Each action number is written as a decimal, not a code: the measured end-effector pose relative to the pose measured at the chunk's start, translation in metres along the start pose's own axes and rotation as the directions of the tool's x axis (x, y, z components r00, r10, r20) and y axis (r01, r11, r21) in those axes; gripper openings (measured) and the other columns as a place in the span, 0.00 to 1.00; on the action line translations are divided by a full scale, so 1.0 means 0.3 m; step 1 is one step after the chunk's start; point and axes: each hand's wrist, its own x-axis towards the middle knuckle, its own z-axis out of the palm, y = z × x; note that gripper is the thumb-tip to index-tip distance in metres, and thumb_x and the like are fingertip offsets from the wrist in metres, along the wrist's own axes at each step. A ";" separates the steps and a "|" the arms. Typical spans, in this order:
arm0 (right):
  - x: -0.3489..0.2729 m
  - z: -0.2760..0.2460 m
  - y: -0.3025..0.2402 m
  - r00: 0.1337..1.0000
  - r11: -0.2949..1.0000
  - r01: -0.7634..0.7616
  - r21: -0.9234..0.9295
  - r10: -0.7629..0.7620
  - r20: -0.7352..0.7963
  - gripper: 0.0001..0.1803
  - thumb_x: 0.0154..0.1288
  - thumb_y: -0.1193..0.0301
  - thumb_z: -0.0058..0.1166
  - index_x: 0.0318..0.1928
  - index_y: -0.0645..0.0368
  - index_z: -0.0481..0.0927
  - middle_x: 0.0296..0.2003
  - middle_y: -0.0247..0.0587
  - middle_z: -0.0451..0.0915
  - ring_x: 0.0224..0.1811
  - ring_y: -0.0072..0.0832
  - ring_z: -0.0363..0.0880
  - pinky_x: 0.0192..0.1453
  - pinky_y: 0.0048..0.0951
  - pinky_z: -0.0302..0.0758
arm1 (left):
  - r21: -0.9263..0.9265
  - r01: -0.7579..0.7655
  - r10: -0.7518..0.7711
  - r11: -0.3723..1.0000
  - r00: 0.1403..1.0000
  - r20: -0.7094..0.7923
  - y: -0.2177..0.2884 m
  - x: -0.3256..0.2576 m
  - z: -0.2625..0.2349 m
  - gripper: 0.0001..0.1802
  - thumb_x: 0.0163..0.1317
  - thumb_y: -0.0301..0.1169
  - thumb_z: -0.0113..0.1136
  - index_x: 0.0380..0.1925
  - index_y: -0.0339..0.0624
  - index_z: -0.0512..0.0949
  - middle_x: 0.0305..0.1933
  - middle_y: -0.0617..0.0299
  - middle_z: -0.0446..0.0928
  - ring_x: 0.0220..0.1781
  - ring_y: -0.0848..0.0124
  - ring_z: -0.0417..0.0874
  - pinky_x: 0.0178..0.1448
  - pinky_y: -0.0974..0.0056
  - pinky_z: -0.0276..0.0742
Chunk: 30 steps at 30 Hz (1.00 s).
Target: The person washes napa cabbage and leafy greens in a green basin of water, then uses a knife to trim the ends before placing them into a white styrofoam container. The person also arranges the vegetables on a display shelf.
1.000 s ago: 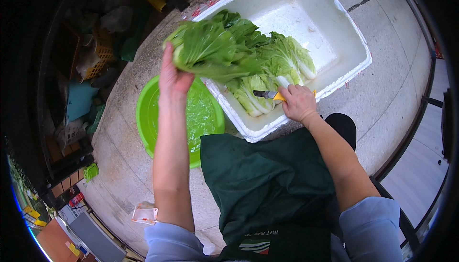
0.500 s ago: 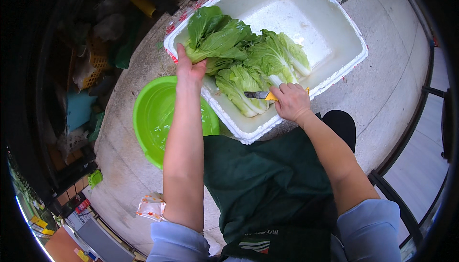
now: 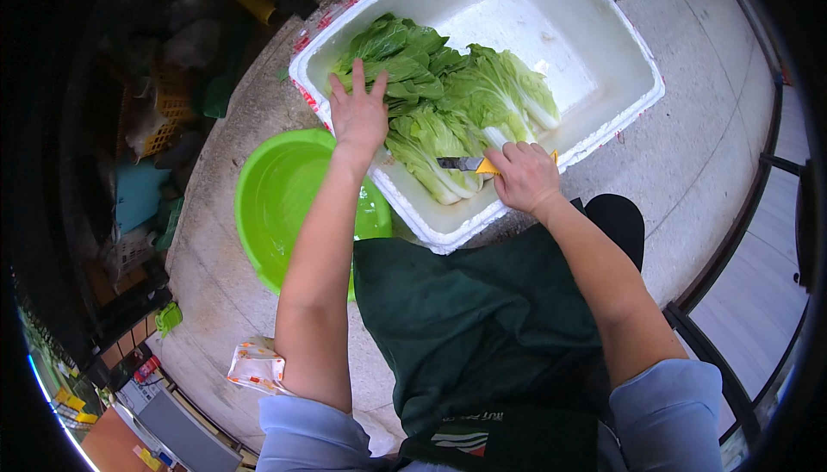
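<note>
A moment earlier the left hand (image 3: 360, 114) had been holding a bunch of greens up over the box's left corner; now that bunch lay down inside with the rest, and the hand rested flat on top of it, fingers spread. The right hand (image 3: 524, 177) had hardly moved at the near rim.

The white foam box (image 3: 620, 59) was the biggest thing there, thick-walled and matte, its corners rounded, its outer edge trimmed with red markings, sitting on rough grey concrete. Half its floor was bare. Just beside its near-left corner stood the bright green plastic basin (image 3: 280, 205), round, glossy and wet-looking. The person's dark green apron (image 3: 465, 326), a soft creased cloth, hung below the box's near edge.

The leafy greens (image 3: 448, 102) filled the box's left half: crinkled dark leaves at the far left, pale ribbed stalks pointing toward the near wall. The right hand was closed around a yellow-handled knife (image 3: 465, 164), its short dull blade lying across the stalks. A small crumpled printed packet (image 3: 257, 367) lay on the ground by the left elbow.
</note>
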 end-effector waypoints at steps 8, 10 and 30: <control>-0.005 -0.001 -0.004 1.000 1.000 -0.002 0.010 0.002 -0.010 0.18 0.46 0.68 0.53 0.42 0.48 0.77 0.27 0.34 0.72 0.31 0.32 0.74 0.37 0.32 0.70 | 0.008 0.141 -0.141 0.990 0.973 0.183 0.016 0.071 0.007 0.35 0.55 0.43 0.56 0.64 0.59 0.57 0.70 0.48 0.46 0.66 0.40 0.52 0.65 0.46 0.56; -0.007 -0.005 -0.005 1.000 1.000 -0.009 0.011 0.009 0.000 0.18 0.45 0.68 0.53 0.42 0.48 0.77 0.27 0.34 0.72 0.31 0.32 0.74 0.37 0.33 0.70 | -0.144 0.184 -0.153 0.972 0.967 0.203 0.021 0.069 -0.082 0.36 0.54 0.47 0.56 0.64 0.56 0.58 0.69 0.47 0.49 0.65 0.42 0.56 0.64 0.45 0.57; 0.017 0.007 -0.023 0.997 0.998 0.026 -0.062 -0.021 0.078 0.19 0.45 0.69 0.53 0.43 0.48 0.74 0.27 0.37 0.72 0.32 0.35 0.74 0.36 0.36 0.71 | -0.523 -0.076 0.136 0.849 0.988 0.076 0.329 -0.642 -0.233 0.19 0.50 0.36 0.59 0.43 0.43 0.74 0.43 0.57 0.74 0.47 0.61 0.74 0.54 0.52 0.61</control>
